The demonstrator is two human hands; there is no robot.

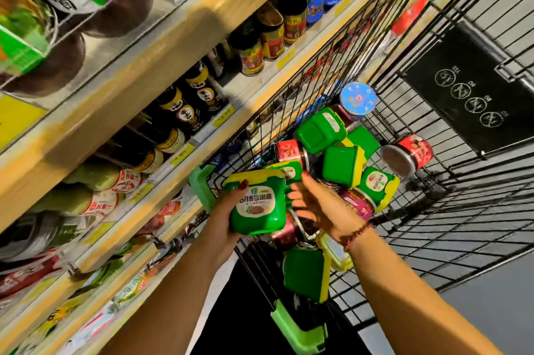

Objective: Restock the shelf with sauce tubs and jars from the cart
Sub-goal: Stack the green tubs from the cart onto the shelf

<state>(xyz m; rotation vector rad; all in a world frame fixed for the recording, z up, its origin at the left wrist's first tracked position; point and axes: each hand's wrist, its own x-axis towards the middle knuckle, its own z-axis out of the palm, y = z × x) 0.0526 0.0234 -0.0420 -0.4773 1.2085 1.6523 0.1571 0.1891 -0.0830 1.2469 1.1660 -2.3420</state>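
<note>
My left hand [224, 218] grips a green sauce tub with a yellow lid [255, 201], held above the near end of the black wire cart [433, 210]. My right hand [315, 204] hovers just right of that tub with its fingers spread and nothing in it, over the pile in the cart. The pile holds several more green tubs [341, 165] and red-labelled jars [407, 153], plus a blue-lidded jar [357, 98]. The wooden shelf [161, 45] rises on the left.
Shelf rows carry dark sauce bottles [187, 106], jars [254, 54] and yellow price tags [182, 153]. Lower rows hold packets and white-labelled jars [112, 181]. A black warning panel [474, 88] is on the cart's child seat. Green handle ends [300, 331] sit at the cart's near edge.
</note>
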